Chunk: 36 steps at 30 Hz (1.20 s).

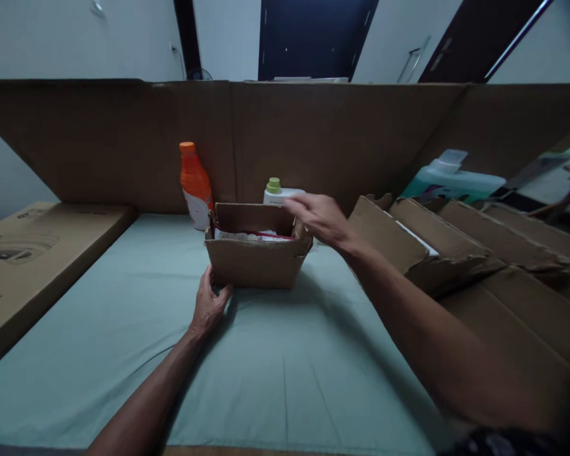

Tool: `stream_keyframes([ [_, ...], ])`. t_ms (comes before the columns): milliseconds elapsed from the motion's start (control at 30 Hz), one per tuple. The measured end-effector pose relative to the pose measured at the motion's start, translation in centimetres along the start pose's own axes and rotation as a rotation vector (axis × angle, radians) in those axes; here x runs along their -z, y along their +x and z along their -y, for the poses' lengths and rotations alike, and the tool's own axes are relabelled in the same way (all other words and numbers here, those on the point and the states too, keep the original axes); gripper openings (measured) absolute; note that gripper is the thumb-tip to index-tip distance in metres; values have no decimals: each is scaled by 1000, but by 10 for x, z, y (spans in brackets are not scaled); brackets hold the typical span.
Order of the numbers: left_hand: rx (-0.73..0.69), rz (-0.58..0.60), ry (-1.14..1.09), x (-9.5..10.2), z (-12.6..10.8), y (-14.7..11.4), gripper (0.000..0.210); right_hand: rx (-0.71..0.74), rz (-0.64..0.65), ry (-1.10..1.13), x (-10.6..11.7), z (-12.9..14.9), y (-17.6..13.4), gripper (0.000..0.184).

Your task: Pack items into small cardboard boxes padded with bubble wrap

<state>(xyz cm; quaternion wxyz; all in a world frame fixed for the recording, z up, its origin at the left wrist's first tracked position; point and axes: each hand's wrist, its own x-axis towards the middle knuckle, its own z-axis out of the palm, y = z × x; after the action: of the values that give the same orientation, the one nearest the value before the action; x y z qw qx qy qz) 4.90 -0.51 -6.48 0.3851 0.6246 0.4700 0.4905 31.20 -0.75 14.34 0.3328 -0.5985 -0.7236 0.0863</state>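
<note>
A small open cardboard box (251, 267) stands upright on the pale green cloth (266, 386), in front of the person. Inside it, crumpled white wrapping (244, 236) with a red edge shows below the rim; what lies deeper is hidden. The left hand (210, 305) rests at the box's lower left corner, thumb spread apart from the fingers. The right hand (319, 218) is at the right end of the rim with fingers curled; whether they grip the cardboard I cannot tell.

An orange bottle (194, 180) stands behind the box to the left, and a white bottle (276, 197) with a green cap is partly hidden behind it. At right, behind several cardboard boxes (384, 237), is a bottle of blue-green liquid (451, 182).
</note>
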Motion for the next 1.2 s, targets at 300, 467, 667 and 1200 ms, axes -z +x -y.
stream_keyframes([
  [300, 61, 35, -80, 8, -22, 17, 77, -366, 6, 437, -93, -76, -102, 62],
  [467, 69, 78, -69, 1, -39, 13, 63, -356, 7, 474, -110, -66, -101, 61],
  [667, 47, 130, -56, -3, -42, -62, 72, -448, 55, 475, -84, -72, -148, 53],
  [1200, -9, 331, -45, 25, -35, -51, 127, -504, 18, 546, -75, -58, -178, 53],
])
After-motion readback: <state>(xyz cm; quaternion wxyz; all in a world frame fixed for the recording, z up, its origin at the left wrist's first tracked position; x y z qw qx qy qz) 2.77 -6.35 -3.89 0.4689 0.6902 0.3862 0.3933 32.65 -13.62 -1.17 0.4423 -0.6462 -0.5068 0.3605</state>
